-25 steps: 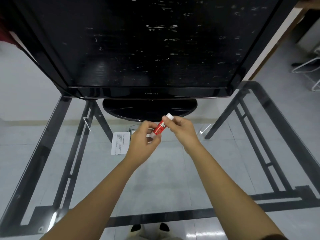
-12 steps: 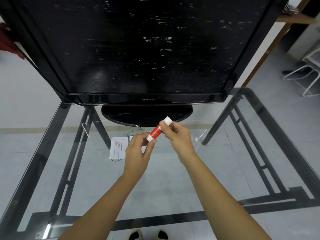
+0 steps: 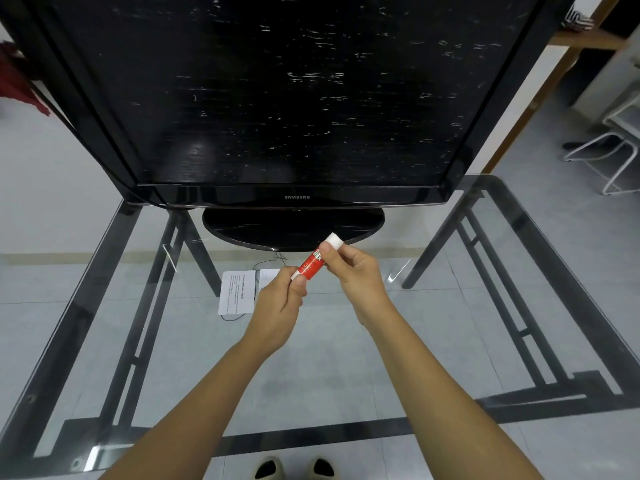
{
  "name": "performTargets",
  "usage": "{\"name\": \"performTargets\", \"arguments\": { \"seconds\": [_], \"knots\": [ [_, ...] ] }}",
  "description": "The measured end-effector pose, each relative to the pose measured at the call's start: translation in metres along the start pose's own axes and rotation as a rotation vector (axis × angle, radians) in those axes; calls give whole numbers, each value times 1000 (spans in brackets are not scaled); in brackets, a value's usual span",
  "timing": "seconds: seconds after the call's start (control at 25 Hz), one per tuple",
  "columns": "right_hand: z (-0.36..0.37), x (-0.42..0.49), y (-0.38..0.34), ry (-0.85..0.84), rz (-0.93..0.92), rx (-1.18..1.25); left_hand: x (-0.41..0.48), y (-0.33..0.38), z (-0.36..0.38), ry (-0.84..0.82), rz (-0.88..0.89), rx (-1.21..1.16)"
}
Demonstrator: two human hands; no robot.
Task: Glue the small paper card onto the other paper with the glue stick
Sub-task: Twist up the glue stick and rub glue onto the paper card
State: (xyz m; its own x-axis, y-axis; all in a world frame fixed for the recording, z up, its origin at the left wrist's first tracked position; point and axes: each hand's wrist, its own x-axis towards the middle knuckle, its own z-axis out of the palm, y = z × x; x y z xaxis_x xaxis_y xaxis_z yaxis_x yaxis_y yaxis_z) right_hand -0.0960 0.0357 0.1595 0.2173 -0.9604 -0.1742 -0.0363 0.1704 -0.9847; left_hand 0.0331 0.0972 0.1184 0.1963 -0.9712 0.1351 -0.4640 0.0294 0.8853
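Note:
I hold a red glue stick [image 3: 312,261] with white ends slanted in the air above the glass table, one hand at each end. My left hand [image 3: 277,308] pinches its lower white end; my right hand [image 3: 356,275] grips the upper part near the white cap. On the glass below lies a printed white paper [image 3: 237,292]. Just right of it a second, smaller white paper [image 3: 267,278] peeks out, mostly hidden behind my left hand.
A large black television [image 3: 277,98] on an oval stand [image 3: 292,228] fills the far half of the glass table [image 3: 450,358]. A thin dark wire [image 3: 266,263] runs near the papers. The table's dark metal frame shows through the glass. A white chair [image 3: 613,147] stands at right.
Both hands have kept hold of the glue stick and lifted slightly with it. My left fingers have slid down to its lower end, baring more of the red body.

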Motion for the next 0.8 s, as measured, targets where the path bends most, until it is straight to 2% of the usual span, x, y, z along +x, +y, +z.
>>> {"name": "performTargets", "arguments": {
  "seconds": [0.12,0.32,0.52,0.8],
  "knots": [
    [0,-1,0,3,-7,18,-1,4,-1,29,-60,-177],
    [6,-2,-1,-6,-14,46,-2,8,-6,109,-63,-311],
    [11,-3,0,-22,-21,38,0,10,-16,-1,-319,-812],
    [13,-6,0,-2,-10,21,-4,11,-16,48,-282,-788]
  ]
}}
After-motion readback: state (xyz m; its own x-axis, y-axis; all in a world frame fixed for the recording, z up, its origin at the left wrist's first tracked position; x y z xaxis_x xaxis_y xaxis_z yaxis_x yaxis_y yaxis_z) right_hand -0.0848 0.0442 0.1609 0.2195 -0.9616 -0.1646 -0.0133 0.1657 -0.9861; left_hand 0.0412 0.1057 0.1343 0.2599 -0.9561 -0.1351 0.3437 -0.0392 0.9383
